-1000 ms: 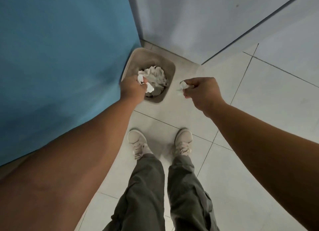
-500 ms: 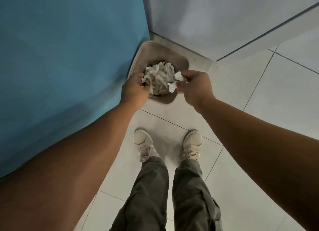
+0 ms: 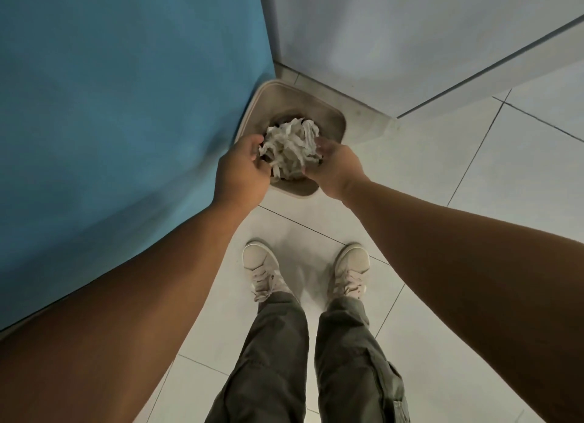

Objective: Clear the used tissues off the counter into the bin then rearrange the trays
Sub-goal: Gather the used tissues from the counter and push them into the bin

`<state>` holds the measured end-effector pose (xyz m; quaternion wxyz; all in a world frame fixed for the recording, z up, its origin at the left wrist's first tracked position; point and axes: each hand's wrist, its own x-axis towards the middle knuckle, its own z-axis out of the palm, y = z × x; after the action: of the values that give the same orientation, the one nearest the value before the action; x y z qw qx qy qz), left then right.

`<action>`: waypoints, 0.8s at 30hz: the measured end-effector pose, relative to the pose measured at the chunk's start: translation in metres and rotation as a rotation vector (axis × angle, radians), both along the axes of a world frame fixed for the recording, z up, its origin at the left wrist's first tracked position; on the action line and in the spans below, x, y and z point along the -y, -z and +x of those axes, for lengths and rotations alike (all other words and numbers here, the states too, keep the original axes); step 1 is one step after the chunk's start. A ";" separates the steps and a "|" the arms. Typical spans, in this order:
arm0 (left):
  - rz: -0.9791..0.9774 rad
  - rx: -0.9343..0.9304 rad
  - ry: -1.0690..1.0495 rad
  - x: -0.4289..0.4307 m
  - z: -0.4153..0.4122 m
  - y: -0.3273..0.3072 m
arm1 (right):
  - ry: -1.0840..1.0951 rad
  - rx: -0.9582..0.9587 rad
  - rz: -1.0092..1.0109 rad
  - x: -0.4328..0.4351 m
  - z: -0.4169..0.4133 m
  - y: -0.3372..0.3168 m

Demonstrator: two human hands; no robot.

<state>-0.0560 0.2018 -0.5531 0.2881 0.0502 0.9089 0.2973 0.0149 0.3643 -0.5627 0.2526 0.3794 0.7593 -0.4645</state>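
Observation:
A beige square bin [image 3: 331, 119] stands on the floor against the blue counter side, heaped with crumpled white used tissues [image 3: 290, 144]. Both my hands reach down into its mouth. My left hand [image 3: 241, 172] is at the pile's left edge with its fingers curled around a strip of tissue. My right hand [image 3: 336, 169] is at the pile's right edge, fingertips touching the tissues. Whether it grips any is hidden among the heap. The counter top and the trays are out of view.
A blue panel [image 3: 126, 106] fills the left. A white wall [image 3: 395, 37] and its skirting run behind the bin. My feet in pale sneakers [image 3: 262, 271] stand on white floor tiles [image 3: 474, 169] just in front of the bin.
Both hands moved in and down from beside the bin onto the tissue pile. The tissue seen in my right hand earlier now blends into the heap.

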 end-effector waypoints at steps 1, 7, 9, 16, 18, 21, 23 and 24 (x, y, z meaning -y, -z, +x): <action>0.000 -0.016 0.024 -0.002 -0.001 -0.006 | -0.031 -0.012 -0.005 -0.002 0.002 -0.009; -0.012 -0.159 0.202 -0.020 -0.002 -0.079 | -0.262 -0.113 0.162 -0.018 0.005 -0.097; -0.035 -0.207 0.259 -0.027 -0.002 -0.114 | -0.314 -0.177 0.242 -0.024 0.005 -0.131; 0.031 -0.335 0.213 -0.038 0.011 -0.257 | -0.439 -0.347 0.437 -0.040 0.010 -0.275; 0.044 -0.361 0.173 -0.036 0.020 -0.303 | -0.459 -0.414 0.467 -0.041 0.012 -0.318; 0.059 -0.395 0.149 -0.032 0.032 -0.371 | -0.446 -0.524 0.494 -0.039 0.016 -0.382; 0.087 -0.460 0.135 -0.027 0.039 -0.414 | -0.448 -0.589 0.509 -0.036 0.019 -0.425; 0.103 -0.499 0.116 -0.024 0.041 -0.434 | -0.454 -0.625 0.512 -0.034 0.020 -0.446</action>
<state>-0.0149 0.2262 -0.1193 0.0684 0.1884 0.9312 0.3044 0.0351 0.3979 -0.1169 0.0053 0.0955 0.9532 -0.2869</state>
